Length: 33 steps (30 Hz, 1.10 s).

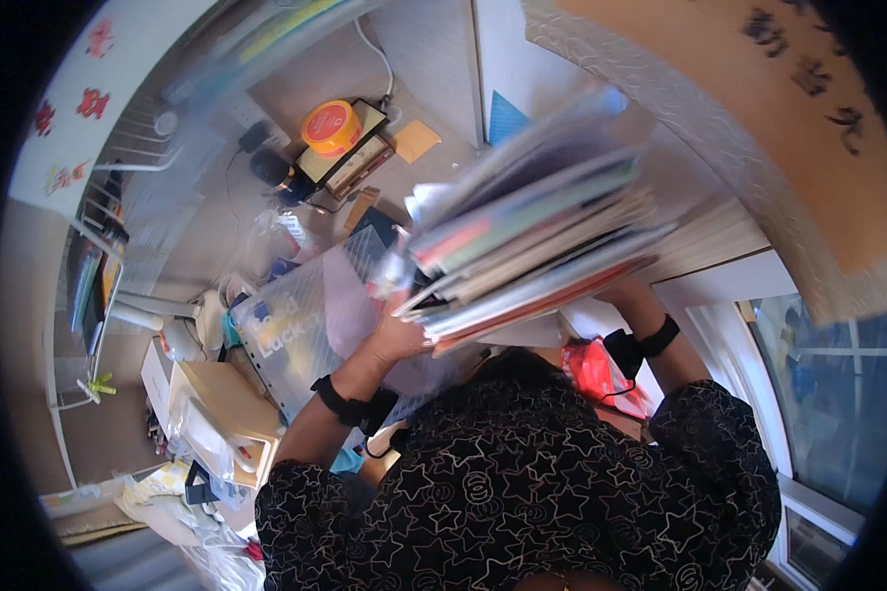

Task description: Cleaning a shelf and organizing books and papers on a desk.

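A thick stack of books and papers (537, 241) is held up in front of my chest, blurred by motion. At its left end my left hand (401, 330) is closed on the edge. My right hand (629, 293) supports the right end from below, its fingers mostly hidden by the stack. Just left of the stack, a clear plastic folder (291, 320) with white lettering lies tilted over the desk, and a pinkish sheet (350, 295) shows by it. A red plastic bag (601, 369) is beneath my right forearm.
A round orange tub (331, 128) sits on a small dark box (360, 163) at the back of the desk, near a yellow paper (417, 142). At left are a wire rack (108, 246) and a cream file box (227, 404). A glass door (823, 374) stands at right.
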### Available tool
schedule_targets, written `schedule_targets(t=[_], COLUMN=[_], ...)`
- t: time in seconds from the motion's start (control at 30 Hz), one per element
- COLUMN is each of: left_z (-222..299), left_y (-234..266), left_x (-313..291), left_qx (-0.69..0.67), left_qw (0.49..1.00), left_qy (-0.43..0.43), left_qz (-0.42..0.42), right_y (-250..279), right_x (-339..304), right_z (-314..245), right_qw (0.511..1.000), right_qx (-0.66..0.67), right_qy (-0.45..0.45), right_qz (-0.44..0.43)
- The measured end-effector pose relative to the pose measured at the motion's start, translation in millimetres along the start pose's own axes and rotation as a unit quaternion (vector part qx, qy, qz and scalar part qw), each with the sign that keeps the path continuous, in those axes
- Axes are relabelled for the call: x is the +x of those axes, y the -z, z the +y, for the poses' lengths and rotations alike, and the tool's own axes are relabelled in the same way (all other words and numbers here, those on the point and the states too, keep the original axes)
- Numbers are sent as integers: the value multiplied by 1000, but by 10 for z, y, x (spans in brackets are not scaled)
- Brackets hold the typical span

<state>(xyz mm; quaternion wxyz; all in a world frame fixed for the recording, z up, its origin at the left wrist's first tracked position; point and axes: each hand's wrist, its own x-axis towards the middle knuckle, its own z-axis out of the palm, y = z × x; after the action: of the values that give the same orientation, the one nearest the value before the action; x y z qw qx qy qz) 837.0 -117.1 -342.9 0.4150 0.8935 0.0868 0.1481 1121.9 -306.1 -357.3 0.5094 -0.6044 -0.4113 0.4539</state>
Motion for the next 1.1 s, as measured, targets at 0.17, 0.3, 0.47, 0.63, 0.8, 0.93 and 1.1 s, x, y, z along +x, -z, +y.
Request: schedule_targets(t=[0.17, 0.3, 0.47, 0.63, 0.8, 0.93, 1.1], left_z=[-227, -207, -297, -438, -224, -508, -501], left_y=[-341, -167, -51, -73, -35, -176, -177], left_x=[450, 573, 398, 313, 430, 307, 320], left_qx=[-500, -232, -141, -52, -109, -334, -84], left_qw=[831, 973, 978, 997, 991, 920, 990], left_qy=[233, 18, 140, 54, 52, 204, 107], left_qz=[74, 1, -58, -12, 52, -18, 20], right_y=[173, 23, -72, -14, -173, -213, -343], right_x=[171, 169, 282, 277, 315, 409, 609], right_z=[1386, 1000, 314, 513, 514, 358, 578], right_qw=[822, 945, 996, 990, 983, 873, 889], right_qx=[539, 322, 79, 141, 96, 473, 391], right_qy=[61, 41, -26, 16, -20, 85, 81], right_qz=[-173, -41, 25, 28, 153, 81, 224])
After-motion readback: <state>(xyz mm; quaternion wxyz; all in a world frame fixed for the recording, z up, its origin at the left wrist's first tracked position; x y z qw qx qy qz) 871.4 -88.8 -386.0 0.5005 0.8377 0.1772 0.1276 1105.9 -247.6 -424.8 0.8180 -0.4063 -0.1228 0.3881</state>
